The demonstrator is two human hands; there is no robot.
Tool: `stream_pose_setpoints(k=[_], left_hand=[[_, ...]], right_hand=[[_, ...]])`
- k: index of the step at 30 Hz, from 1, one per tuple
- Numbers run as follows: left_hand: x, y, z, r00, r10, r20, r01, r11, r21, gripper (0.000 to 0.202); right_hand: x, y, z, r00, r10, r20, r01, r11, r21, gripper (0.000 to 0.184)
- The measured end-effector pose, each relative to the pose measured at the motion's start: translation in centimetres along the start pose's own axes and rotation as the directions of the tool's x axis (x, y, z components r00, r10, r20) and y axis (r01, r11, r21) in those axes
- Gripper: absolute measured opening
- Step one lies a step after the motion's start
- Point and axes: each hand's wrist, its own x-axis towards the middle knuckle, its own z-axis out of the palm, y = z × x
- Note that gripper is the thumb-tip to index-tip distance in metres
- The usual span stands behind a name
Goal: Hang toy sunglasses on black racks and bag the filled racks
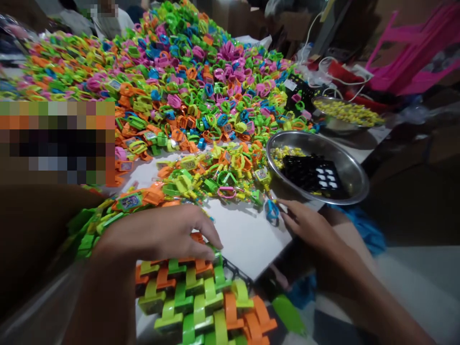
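Dim light falls over a crowded room and a white tabletop (247, 230). At the fingertips of your right hand (305, 221) sits a blue band (272, 212); you may be pinching it, but the contact is too blurred to tell. Your left hand (172, 230) arches loosely over the interlocked rows (199, 306), finger and thumb parted, grasping nothing that shows. Those rows lie just below it, near the tabletop's edge, so a dragging wrist could probably unseat a piece. The blue band, also close to that edge, could drop if nudged. Just beyond both hands, the loose cluster (185, 184) might slide towards you if the big heap (230, 74) behind it slumps.

The rows look like smooth, glossy plastic, blocky with curved straps, set like basketwork beside a black lattice (235, 273); the blue band is a small loop. Past your right hand, a polished metal bowl (348, 175) holds black gridded trays (309, 172) and yellow bits (283, 155).
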Motion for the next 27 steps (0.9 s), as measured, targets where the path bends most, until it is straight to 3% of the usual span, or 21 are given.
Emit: stream_pose_setpoints(k=[3, 6, 12, 14, 17, 19, 22, 24, 27], left_hand=[[0.3, -0.1, 0.1, 0.997, 0.043, 0.071, -0.036, 0.995, -0.088, 0.028], [0.4, -0.1, 0.2, 0.997, 0.007, 0.083, 0.003, 0.993, -0.115, 0.023], [0.2, 0.8, -0.2, 0.994, -0.023, 0.111, 0.036, 0.993, -0.114, 0.015], [0.0, 0.9, -0.4, 0.994, -0.026, 0.108, 0.039, 0.993, -0.111, 0.013], [-0.1, 0.9, -0.6, 0.995, -0.023, 0.097, 0.033, 0.993, -0.11, 0.011], [-0.2, 0.9, -0.7, 0.995, -0.032, 0.093, 0.042, 0.994, -0.103, 0.011], [-0.3, 1.0, -0.9, 0.992, -0.068, 0.104, 0.078, 0.992, -0.098, 0.011], [-0.3, 1.2, -0.9, 0.989, -0.085, 0.118, 0.097, 0.99, -0.104, 0.012], [-0.4, 1.2, -1.0, 0.988, -0.095, 0.122, 0.108, 0.989, -0.099, 0.013]], right_hand=[[0.9, -0.1, 1.0, 1.0, -0.022, 0.0, 0.022, 0.998, -0.059, 0.047], [1.6, -0.5, 1.5, 0.997, -0.075, -0.017, 0.073, 0.993, -0.091, 0.047], [1.9, -0.5, 0.6, 0.988, -0.156, -0.002, 0.151, 0.958, -0.242, 0.037], [1.1, -1.1, 0.1, 0.994, -0.109, 0.018, 0.111, 0.979, -0.171, 0.028], [-1.0, -3.2, -0.1, 0.996, 0.058, 0.063, -0.065, 0.992, 0.108, 0.015], [-2.4, -5.3, 0.3, 0.98, 0.136, 0.143, -0.18, 0.913, 0.367, 0.021], [-3.7, -8.9, 1.4, 0.943, 0.075, 0.324, -0.291, 0.654, 0.698, 0.033], [-3.8, -10.8, 2.1, 0.912, -0.003, 0.41, -0.353, 0.501, 0.79, 0.037], [-3.1, -12.4, 2.5, 0.858, -0.094, 0.504, -0.435, 0.389, 0.812, 0.038]])
